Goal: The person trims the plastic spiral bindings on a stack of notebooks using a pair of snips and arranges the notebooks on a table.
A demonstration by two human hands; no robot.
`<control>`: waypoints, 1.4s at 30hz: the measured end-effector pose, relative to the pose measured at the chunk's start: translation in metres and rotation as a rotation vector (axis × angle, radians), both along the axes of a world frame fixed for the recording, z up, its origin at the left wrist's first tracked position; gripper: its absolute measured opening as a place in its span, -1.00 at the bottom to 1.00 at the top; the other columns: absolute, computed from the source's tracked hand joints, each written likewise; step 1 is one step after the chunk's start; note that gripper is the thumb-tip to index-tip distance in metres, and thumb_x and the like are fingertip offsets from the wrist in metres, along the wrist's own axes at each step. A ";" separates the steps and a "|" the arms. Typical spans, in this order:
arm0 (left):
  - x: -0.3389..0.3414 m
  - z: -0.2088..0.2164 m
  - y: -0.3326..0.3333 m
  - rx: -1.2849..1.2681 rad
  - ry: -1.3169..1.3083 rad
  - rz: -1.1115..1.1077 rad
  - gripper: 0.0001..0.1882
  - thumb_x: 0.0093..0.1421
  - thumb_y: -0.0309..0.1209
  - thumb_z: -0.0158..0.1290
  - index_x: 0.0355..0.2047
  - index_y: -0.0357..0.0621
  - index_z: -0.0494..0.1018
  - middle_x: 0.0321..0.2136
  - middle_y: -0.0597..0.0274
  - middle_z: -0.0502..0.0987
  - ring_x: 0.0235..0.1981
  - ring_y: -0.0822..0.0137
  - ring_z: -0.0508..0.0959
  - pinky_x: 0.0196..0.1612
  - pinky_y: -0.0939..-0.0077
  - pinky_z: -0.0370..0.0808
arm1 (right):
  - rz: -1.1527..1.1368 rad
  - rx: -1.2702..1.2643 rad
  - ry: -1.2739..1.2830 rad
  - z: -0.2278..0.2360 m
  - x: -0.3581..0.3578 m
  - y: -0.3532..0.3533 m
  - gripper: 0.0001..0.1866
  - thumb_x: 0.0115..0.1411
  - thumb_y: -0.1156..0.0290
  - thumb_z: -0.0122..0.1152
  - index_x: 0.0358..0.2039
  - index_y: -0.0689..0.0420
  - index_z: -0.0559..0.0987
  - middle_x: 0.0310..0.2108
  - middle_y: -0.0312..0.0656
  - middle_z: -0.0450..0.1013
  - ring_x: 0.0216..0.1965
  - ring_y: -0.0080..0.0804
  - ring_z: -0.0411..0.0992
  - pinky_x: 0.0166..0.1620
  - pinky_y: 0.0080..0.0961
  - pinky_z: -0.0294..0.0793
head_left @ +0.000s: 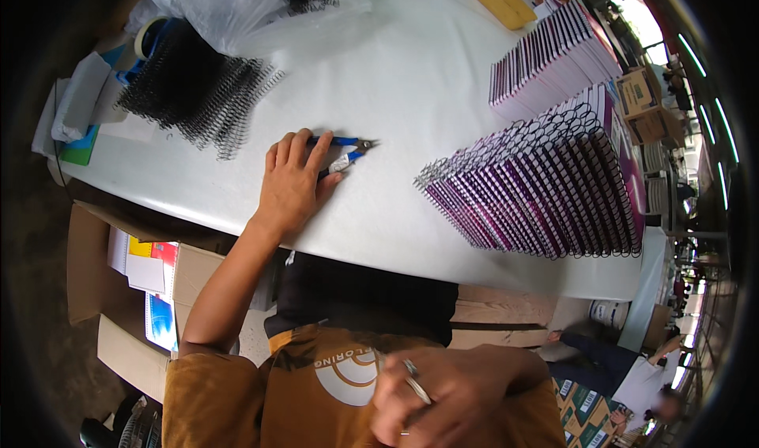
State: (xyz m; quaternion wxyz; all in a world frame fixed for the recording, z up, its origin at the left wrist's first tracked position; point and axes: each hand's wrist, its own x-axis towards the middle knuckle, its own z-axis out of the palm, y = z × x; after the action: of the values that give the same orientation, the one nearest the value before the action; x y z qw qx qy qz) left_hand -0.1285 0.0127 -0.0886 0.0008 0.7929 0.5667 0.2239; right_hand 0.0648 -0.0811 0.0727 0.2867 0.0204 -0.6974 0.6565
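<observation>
I read the left hand (292,171) as loosely curled on the blue-handled cutters (363,145), presumably letting the white table (360,227) bear their weight; the blurred right hand's (447,393) grip I can't tell.

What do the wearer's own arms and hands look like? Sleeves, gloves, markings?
Short, plain brown sleeve on the left arm; no watch or band shows on that forearm. The left hand is ungloved. The right hand is ungloved too, with a silvery glint at the fingers, too blurred to call a ring. No cables show.
</observation>
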 end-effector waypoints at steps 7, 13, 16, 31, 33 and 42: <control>0.032 0.019 -0.030 -0.940 -1.754 0.073 -0.57 0.21 -0.16 -0.06 -0.04 -0.22 0.28 -0.30 0.13 0.38 -0.32 0.22 0.46 -0.21 0.36 0.40 | -0.694 0.657 -0.576 -0.007 0.006 0.070 -0.75 -0.03 0.34 0.28 -0.31 0.12 0.55 -0.31 -0.17 0.44 -0.22 -0.25 0.38 -0.15 -0.36 0.35; 0.092 -0.001 -0.065 -1.552 -2.345 -0.062 -0.76 0.09 -0.49 -0.12 -0.20 -0.26 0.30 -0.36 0.10 0.48 -0.34 0.25 0.53 -0.14 0.35 0.50 | -0.477 0.902 -1.764 -0.021 -0.031 0.146 -0.78 0.00 0.39 0.22 -0.33 0.22 0.59 -0.36 -0.01 0.51 -0.25 -0.08 0.48 -0.24 -0.25 0.44; 0.114 -0.007 -0.069 -1.684 -2.254 -0.124 -0.81 0.21 -0.37 -0.15 -0.23 -0.20 0.32 -0.35 0.12 0.49 -0.36 0.29 0.52 -0.23 0.37 0.51 | -0.298 0.801 -2.008 -0.057 -0.041 0.163 -0.77 -0.05 0.35 0.30 -0.36 0.18 0.61 -0.33 -0.06 0.53 -0.26 -0.18 0.51 -0.22 -0.29 0.46; 0.126 -0.005 -0.055 -1.731 -1.991 -0.043 -0.53 0.29 0.04 -0.32 -0.22 -0.11 0.32 -0.48 0.25 0.42 -0.47 0.34 0.47 -0.34 0.35 0.49 | -0.158 0.744 -2.066 -0.112 -0.014 0.180 -0.74 -0.18 0.45 0.40 -0.39 0.18 0.62 -0.37 -0.14 0.55 -0.33 -0.26 0.54 -0.36 -0.38 0.50; 0.123 -0.010 -0.053 -1.700 -1.998 -0.115 -0.52 0.30 0.05 -0.34 -0.22 -0.11 0.31 -0.51 0.28 0.38 -0.53 0.38 0.41 -0.43 0.43 0.43 | -0.228 0.705 -2.043 -0.106 -0.020 0.180 -0.76 -0.18 0.49 0.38 -0.41 0.20 0.62 -0.38 -0.14 0.55 -0.35 -0.26 0.54 -0.37 -0.37 0.50; 0.118 -0.001 -0.061 -1.674 -1.844 -0.159 -0.48 0.31 0.04 -0.35 -0.09 -0.19 0.25 -0.24 0.03 0.48 -0.24 0.25 0.55 -0.23 0.43 0.50 | -0.136 0.701 -2.067 -0.119 -0.010 0.189 -0.83 -0.19 0.57 0.33 -0.47 0.20 0.62 -0.45 -0.14 0.54 -0.41 -0.28 0.52 -0.41 -0.35 0.48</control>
State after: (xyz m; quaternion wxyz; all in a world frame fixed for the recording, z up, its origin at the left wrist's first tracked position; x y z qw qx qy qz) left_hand -0.0108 -0.0485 -0.0898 0.9153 0.1285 0.2738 0.2661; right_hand 0.0551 0.1078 -0.0463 -0.4233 -0.4984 -0.7493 0.1044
